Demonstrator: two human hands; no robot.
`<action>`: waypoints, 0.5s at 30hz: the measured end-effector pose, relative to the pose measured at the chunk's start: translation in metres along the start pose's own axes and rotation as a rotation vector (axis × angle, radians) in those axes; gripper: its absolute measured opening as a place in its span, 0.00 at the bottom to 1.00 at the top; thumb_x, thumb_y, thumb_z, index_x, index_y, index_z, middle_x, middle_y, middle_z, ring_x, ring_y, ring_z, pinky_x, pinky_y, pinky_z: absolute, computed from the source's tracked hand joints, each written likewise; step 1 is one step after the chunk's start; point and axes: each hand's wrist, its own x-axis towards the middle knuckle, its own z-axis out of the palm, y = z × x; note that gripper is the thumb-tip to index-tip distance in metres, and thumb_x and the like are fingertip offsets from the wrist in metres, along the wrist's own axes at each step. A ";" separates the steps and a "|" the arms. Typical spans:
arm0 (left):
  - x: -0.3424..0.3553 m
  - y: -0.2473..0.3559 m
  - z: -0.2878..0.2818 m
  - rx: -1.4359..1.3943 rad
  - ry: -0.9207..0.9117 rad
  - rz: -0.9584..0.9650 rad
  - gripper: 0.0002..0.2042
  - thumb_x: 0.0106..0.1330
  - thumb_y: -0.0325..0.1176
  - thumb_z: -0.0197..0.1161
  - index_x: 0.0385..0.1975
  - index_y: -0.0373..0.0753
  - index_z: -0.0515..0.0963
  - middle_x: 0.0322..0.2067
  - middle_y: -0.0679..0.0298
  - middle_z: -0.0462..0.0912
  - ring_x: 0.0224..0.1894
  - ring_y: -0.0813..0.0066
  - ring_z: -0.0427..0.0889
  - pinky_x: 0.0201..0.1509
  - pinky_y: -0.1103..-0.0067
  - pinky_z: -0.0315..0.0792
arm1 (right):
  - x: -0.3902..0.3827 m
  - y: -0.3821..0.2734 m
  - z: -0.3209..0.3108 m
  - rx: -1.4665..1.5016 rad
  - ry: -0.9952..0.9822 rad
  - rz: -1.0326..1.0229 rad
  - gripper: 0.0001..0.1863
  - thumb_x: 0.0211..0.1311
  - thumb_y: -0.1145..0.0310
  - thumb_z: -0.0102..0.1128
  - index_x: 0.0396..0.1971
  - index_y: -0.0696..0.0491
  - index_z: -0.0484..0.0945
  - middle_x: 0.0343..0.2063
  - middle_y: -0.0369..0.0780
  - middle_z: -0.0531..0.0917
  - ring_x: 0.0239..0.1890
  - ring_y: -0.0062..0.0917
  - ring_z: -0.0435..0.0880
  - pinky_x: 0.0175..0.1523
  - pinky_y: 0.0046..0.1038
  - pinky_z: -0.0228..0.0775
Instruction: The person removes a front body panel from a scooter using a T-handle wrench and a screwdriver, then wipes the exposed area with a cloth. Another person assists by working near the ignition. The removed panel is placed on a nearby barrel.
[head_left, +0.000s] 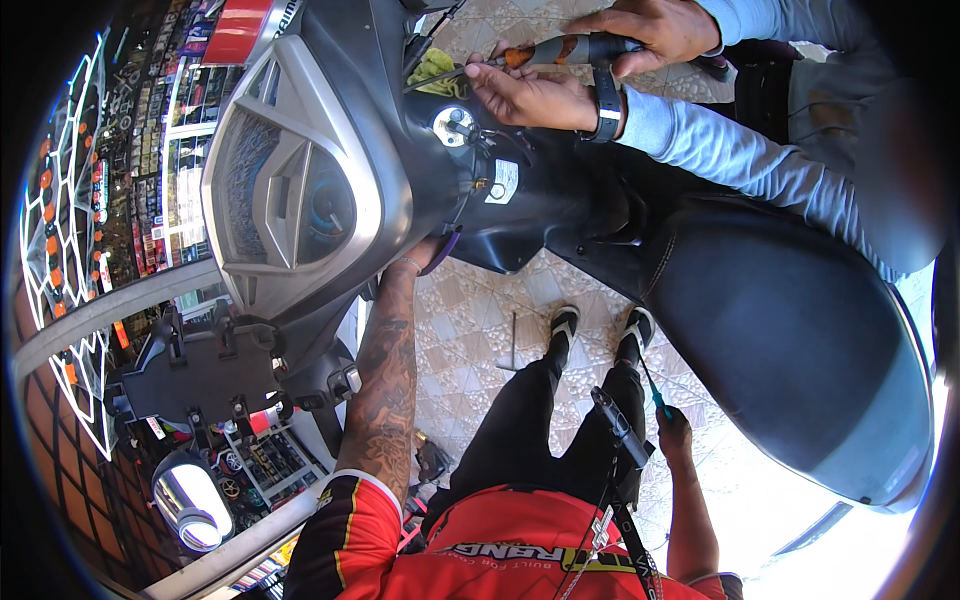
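Observation:
My left forearm reaches up to the scooter's grey front panel [400, 200], where my left hand [425, 252] is mostly hidden under its edge, beside a curved purple piece [443, 247]; its fingers cannot be made out. Down at the right, my right hand [674, 428] grips a teal-handled screwdriver [659, 400], held beside my leg near the black seat [785, 340]. A round silver ignition lock [450, 127] and loose cables sit on the scooter's body above my left hand.
A co-worker's two hands [540, 100] hold an orange-and-black tool [560, 50] over the scooter, near a yellow-green cloth [437, 72]. A black bracket [200, 385] and mirror [185, 500] lie left. Stocked shop displays [145, 190] line the left side; my feet stand on tiled floor [470, 350].

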 end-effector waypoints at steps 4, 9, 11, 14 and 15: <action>0.002 0.000 0.000 0.010 0.009 0.016 0.33 0.71 0.57 0.52 0.67 0.38 0.68 0.69 0.47 0.68 0.72 0.51 0.63 0.75 0.65 0.56 | 0.000 -0.004 -0.002 -0.023 0.027 -0.060 0.21 0.71 0.52 0.56 0.43 0.56 0.83 0.35 0.52 0.86 0.40 0.52 0.85 0.44 0.47 0.74; -0.004 0.017 -0.015 0.036 0.017 0.034 0.31 0.70 0.53 0.56 0.66 0.38 0.69 0.67 0.46 0.69 0.70 0.50 0.66 0.74 0.65 0.58 | -0.001 -0.006 -0.003 -0.015 0.064 -0.089 0.21 0.71 0.52 0.56 0.42 0.56 0.83 0.35 0.52 0.86 0.40 0.52 0.85 0.44 0.47 0.74; -0.008 0.026 -0.023 0.065 0.036 0.092 0.29 0.69 0.51 0.58 0.63 0.37 0.72 0.64 0.45 0.73 0.67 0.49 0.71 0.71 0.64 0.63 | 0.000 -0.003 -0.001 -0.007 0.074 -0.090 0.21 0.71 0.52 0.56 0.42 0.56 0.83 0.35 0.52 0.86 0.39 0.52 0.85 0.44 0.47 0.74; -0.010 0.033 -0.033 0.097 0.064 0.138 0.28 0.68 0.50 0.58 0.62 0.37 0.73 0.63 0.45 0.74 0.65 0.49 0.72 0.70 0.64 0.63 | 0.004 0.006 0.005 0.001 0.083 -0.097 0.20 0.71 0.52 0.57 0.40 0.56 0.83 0.29 0.50 0.84 0.33 0.45 0.83 0.39 0.44 0.73; -0.011 0.033 -0.035 0.103 0.066 0.145 0.28 0.68 0.50 0.58 0.62 0.37 0.73 0.62 0.45 0.74 0.65 0.49 0.72 0.70 0.64 0.64 | 0.006 0.009 0.008 0.002 0.108 -0.132 0.20 0.71 0.52 0.57 0.39 0.56 0.83 0.25 0.47 0.83 0.27 0.39 0.82 0.35 0.42 0.71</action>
